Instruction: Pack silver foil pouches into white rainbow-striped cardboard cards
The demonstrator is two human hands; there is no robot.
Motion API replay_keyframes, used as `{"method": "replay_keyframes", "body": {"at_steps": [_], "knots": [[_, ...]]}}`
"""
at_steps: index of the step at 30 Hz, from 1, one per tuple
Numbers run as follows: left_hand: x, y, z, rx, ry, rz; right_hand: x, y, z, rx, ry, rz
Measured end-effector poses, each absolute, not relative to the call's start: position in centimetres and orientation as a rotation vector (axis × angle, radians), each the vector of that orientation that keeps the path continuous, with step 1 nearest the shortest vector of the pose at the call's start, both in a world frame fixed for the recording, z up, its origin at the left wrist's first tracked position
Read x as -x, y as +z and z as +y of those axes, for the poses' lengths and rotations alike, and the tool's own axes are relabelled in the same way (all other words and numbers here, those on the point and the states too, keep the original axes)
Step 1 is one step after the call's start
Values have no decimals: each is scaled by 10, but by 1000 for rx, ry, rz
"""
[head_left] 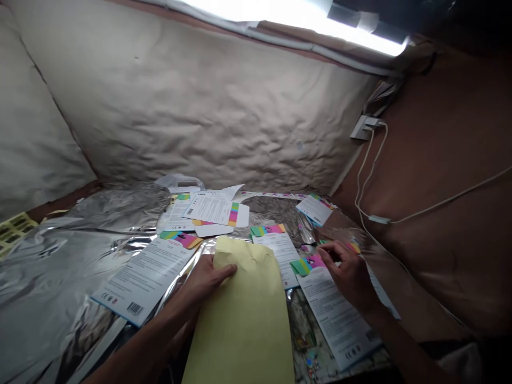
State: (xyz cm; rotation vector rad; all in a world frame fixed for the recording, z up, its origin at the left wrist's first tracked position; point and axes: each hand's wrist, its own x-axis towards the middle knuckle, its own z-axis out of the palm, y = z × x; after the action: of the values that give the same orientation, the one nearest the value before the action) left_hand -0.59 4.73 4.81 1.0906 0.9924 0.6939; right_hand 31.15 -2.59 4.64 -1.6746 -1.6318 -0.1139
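A large yellow envelope [244,314] lies in front of me on silver foil [48,266]. My left hand [206,280] rests on its left edge, thumb over the paper and fingers curled under it, gripping the envelope. My right hand [348,272] lies on a white printed card with a rainbow top [334,312], fingertips pinched at its coloured end. Between my hands a similar card [280,248] is partly covered by the envelope.
More rainbow-topped cards lie around: one at the left [146,277], a pile at the back [212,210], a few at the back right [316,209]. Crumpled paper walls [200,106] enclose the space. White cables [372,176] hang from a socket [364,127] on the right wall.
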Motion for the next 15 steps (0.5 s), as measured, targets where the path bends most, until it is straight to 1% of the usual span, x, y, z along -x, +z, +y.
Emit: {"method": "replay_keyframes", "body": {"at_steps": [3, 6, 11, 15], "knots": [[5, 46, 47, -1057, 637, 933, -342, 18, -41, 1723, -238, -1717], [6, 44, 49, -1091, 626, 988, -349, -2, -47, 1723, -369, -1789], [7, 45, 50, -1125, 653, 1043, -341, -7, -45, 1731, -599, -1788], [5, 48, 47, -1090, 661, 1030, -337, -5, -42, 1747, -673, -1858]]}}
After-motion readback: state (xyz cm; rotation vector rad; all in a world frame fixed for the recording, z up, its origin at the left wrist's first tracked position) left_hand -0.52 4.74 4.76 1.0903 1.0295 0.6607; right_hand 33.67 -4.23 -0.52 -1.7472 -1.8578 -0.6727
